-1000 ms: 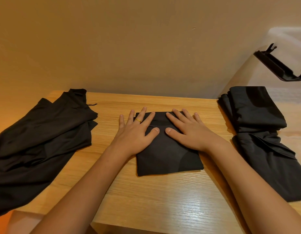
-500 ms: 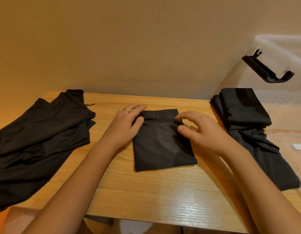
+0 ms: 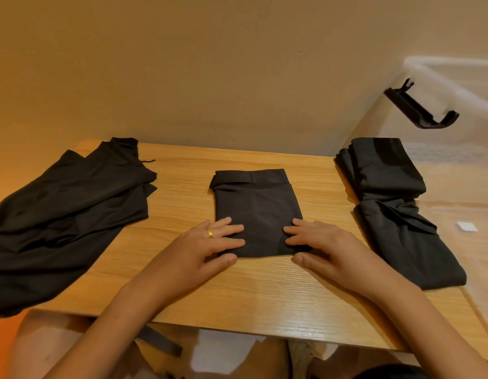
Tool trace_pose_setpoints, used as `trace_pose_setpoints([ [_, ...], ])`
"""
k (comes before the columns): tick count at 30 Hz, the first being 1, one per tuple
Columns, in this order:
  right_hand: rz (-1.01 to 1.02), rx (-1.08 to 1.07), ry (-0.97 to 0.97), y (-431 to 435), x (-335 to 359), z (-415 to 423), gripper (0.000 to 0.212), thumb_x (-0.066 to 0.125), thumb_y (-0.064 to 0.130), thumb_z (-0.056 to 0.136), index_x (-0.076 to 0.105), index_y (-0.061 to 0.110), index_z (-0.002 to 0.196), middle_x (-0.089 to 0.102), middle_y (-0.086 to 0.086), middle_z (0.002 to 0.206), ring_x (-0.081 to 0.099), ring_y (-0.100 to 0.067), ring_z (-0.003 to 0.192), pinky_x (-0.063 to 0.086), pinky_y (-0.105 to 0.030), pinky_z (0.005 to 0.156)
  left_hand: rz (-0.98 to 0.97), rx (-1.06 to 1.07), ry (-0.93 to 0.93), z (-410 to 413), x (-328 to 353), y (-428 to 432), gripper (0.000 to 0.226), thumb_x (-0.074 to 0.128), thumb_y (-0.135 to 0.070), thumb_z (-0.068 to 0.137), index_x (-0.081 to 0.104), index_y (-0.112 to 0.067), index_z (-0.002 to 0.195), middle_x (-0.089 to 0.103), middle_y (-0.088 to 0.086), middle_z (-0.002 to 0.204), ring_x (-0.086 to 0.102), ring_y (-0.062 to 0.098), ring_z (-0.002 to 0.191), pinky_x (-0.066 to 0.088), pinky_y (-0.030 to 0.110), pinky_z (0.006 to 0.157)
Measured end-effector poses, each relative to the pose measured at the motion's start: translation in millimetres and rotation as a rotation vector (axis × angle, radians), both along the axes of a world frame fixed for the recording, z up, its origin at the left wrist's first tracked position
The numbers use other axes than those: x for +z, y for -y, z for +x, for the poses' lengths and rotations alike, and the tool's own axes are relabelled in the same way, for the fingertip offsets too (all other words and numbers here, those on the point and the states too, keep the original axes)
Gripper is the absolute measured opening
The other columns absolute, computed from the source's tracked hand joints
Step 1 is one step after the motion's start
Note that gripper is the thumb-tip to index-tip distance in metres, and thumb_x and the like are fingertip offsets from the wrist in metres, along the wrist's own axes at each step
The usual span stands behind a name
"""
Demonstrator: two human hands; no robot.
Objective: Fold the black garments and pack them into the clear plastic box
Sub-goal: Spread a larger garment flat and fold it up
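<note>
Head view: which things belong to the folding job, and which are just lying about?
Job: folded garment, pressed by left hand and right hand; unfolded pile; folded stack; clear plastic box.
Lying about: black clip; white tag; dark strap.
</note>
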State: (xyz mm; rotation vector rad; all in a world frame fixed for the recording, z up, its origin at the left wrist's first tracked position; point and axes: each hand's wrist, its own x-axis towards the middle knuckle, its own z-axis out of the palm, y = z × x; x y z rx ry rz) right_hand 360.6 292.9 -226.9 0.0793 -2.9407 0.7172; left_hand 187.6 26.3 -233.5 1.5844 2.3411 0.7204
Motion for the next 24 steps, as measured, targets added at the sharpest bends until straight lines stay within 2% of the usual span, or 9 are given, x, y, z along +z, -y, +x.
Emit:
trace_pose_setpoints([
  [3, 0.034, -0.014, -0.059, 1.8, -4.1, -0.8, 0.038, 0.047, 0.048, 0.098, 0.068, 0.033, 0.125, 0.058, 0.017, 0.141, 0.044, 0.0, 0.14, 0.044, -0.042, 0.113, -0.028, 0.004, -0.063, 1.4, -1.5, -0.7, 0.048, 0.031, -0.065, 0.096, 0.05, -0.049, 0.137, 0.031, -0.037, 0.149, 0.011, -0.018, 0.144, 0.01, 0.023, 0.122],
  [7, 0.031, -0.042, -0.12, 5.3, -1.9, 3.6, 0.035, 0.045, 0.045, 0.101, 0.066, 0.032, 0.126, 0.066, 0.015, 0.132, 0.054, -0.002, 0.13, 0.05, -0.039, 0.105, 0.021, 0.019, -0.073, 5.7, 0.1, 4.5, 0.049, 0.027, -0.064, 0.098, 0.052, -0.048, 0.137, 0.043, -0.036, 0.143, 0.019, -0.018, 0.142, 0.015, 0.023, 0.122],
  [9, -0.009, -0.052, -0.146, 9.3, 4.3, 8.1, 0.033, 0.044, 0.046, 0.102, 0.065, 0.034, 0.125, 0.07, 0.015, 0.12, 0.062, 0.0, 0.115, 0.053, -0.03, 0.097, 0.093, 0.03, -0.043, 10.7, 3.6, 9.8, 0.046, 0.03, -0.062, 0.1, 0.056, -0.047, 0.135, 0.057, -0.029, 0.133, 0.03, -0.019, 0.137, 0.022, 0.019, 0.119],
  [11, -0.054, -0.043, -0.159, 13.6, 11.1, 13.4, 0.028, 0.044, 0.047, 0.103, 0.062, 0.038, 0.122, 0.071, 0.018, 0.108, 0.064, 0.0, 0.1, 0.051, -0.023, 0.087, 0.144, 0.048, -0.007, 15.7, 9.4, 15.2, 0.039, 0.033, -0.063, 0.1, 0.053, -0.055, 0.132, 0.066, -0.024, 0.123, 0.041, -0.02, 0.127, 0.032, 0.014, 0.111],
  [13, -0.119, -0.037, -0.17, 17.1, 15.8, 19.0, 0.027, 0.047, 0.047, 0.102, 0.063, 0.04, 0.122, 0.068, 0.023, 0.102, 0.064, 0.0, 0.094, 0.05, -0.02, 0.082, 0.179, 0.051, 0.041, 19.0, 16.3, 19.8, 0.037, 0.038, -0.061, 0.099, 0.051, -0.059, 0.133, 0.071, -0.02, 0.111, 0.059, -0.008, 0.111, 0.044, 0.019, 0.096],
  [16, -0.238, -0.05, -0.214, 21.3, 20.6, 24.1, 0.024, 0.052, 0.046, 0.1, 0.067, 0.041, 0.119, 0.069, 0.023, 0.103, 0.066, -0.007, 0.093, 0.048, -0.018, 0.078, 0.261, 0.052, 0.18, 24.7, 28.0, 23.2, 0.036, 0.052, -0.05, 0.097, 0.057, -0.05, 0.133, 0.072, -0.019, 0.098, 0.068, 0.004, 0.09, 0.05, 0.017, 0.077],
  [19, -0.357, -0.056, -0.277, 24.1, 27.2, 20.6, 0.016, 0.062, 0.031, 0.1, 0.071, 0.034, 0.113, 0.071, 0.019, 0.098, 0.067, -0.01, 0.088, 0.047, -0.016, 0.071, 0.382, 0.093, 0.369, 26.4, 39.9, 22.0, 0.032, 0.067, -0.038, 0.095, 0.066, -0.042, 0.126, 0.074, -0.012, 0.09, 0.069, 0.005, 0.086, 0.048, 0.011, 0.076],
  [22, -0.449, -0.098, -0.305, 24.2, 32.8, 9.5, 0.018, 0.063, 0.023, 0.097, 0.072, 0.027, 0.112, 0.071, 0.016, 0.093, 0.067, -0.01, 0.082, 0.047, -0.015, 0.068, 0.454, 0.139, 0.469, 19.5, 49.4, 14.8, 0.039, 0.071, -0.041, 0.087, 0.065, -0.042, 0.126, 0.072, 0.011, 0.081, 0.067, 0.019, 0.075, 0.053, 0.02, 0.078],
  [24, -0.503, -0.139, -0.298, 22.6, 35.0, -0.9, 0.019, 0.064, 0.022, 0.096, 0.072, 0.024, 0.112, 0.071, 0.017, 0.093, 0.068, -0.007, 0.086, 0.049, -0.013, 0.069, 0.487, 0.201, 0.555, 10.8, 52.1, 5.2, 0.037, 0.075, -0.03, 0.088, 0.066, -0.035, 0.124, 0.072, 0.011, 0.077, 0.067, 0.015, 0.075, 0.051, 0.015, 0.079],
])
